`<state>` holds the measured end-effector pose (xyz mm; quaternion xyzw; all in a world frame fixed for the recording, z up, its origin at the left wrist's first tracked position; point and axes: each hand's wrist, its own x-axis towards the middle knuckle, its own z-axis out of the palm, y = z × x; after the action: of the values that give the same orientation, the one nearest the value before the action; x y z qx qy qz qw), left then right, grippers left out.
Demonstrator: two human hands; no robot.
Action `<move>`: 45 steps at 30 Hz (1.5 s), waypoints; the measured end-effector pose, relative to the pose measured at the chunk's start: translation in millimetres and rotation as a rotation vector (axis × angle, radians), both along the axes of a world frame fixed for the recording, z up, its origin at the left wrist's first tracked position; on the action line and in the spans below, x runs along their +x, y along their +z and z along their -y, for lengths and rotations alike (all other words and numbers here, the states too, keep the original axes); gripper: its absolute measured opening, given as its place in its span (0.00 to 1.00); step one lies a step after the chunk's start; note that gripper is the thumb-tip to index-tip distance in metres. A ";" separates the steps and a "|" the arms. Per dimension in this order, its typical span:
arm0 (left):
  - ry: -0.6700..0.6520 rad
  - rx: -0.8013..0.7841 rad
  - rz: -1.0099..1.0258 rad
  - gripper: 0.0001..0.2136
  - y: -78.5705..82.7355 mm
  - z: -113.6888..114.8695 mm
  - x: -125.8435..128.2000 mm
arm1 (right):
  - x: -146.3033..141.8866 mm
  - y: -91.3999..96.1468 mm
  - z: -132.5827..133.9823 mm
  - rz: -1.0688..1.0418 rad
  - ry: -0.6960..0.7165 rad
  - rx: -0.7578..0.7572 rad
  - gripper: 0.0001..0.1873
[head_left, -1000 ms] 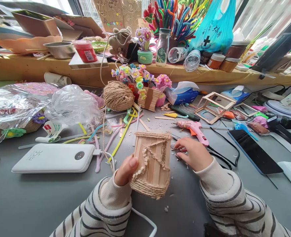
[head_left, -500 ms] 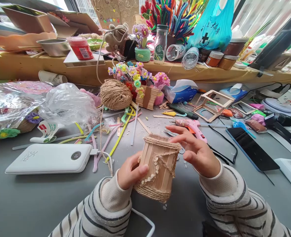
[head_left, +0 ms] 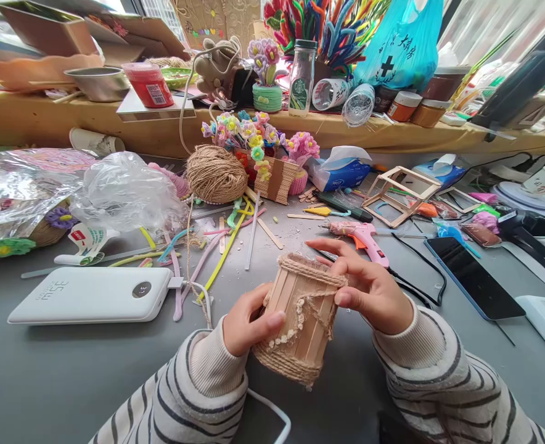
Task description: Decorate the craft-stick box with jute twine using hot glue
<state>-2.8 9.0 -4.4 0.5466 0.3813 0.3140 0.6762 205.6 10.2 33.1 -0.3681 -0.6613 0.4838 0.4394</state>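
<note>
A: Where is the stick cup [head_left: 300, 317] located?
B: It is held low over the tabletop [head_left: 69, 370], tilted, between both hands. Its side is wrapped by the fingers of the left hand [head_left: 249, 324]; its twine rim is pinched by those of the right hand [head_left: 369, 287].
A: Why tilted?
B: Probably so the twine pattern is kept facing up (glue gun [head_left: 362, 237] is parked just behind).

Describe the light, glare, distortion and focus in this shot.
Head view: soft daylight, faint shadows on the grey table; white glare on the clear plastic bag; wide-angle stretch at the edges, bending the shelf; left hand, right hand and stick cup sharp.
</note>
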 end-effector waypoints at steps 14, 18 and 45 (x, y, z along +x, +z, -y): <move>0.078 -0.183 0.088 0.24 6.5 -3.0 5.2 | -11.6 -6.6 4.5 -0.032 -0.075 -0.103 0.21; 0.069 -0.131 0.062 0.25 2.4 -5.7 5.4 | -17.8 -7.6 8.8 0.022 -0.131 -0.090 0.24; 0.008 -0.191 0.045 0.29 1.7 -9.5 2.3 | -0.2 -7.3 -4.9 0.073 -0.140 -0.025 0.19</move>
<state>-0.5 18.5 -2.7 0.4708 0.3966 0.2911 0.7323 205.4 15.2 25.8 -0.4366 -0.6433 0.4463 0.4431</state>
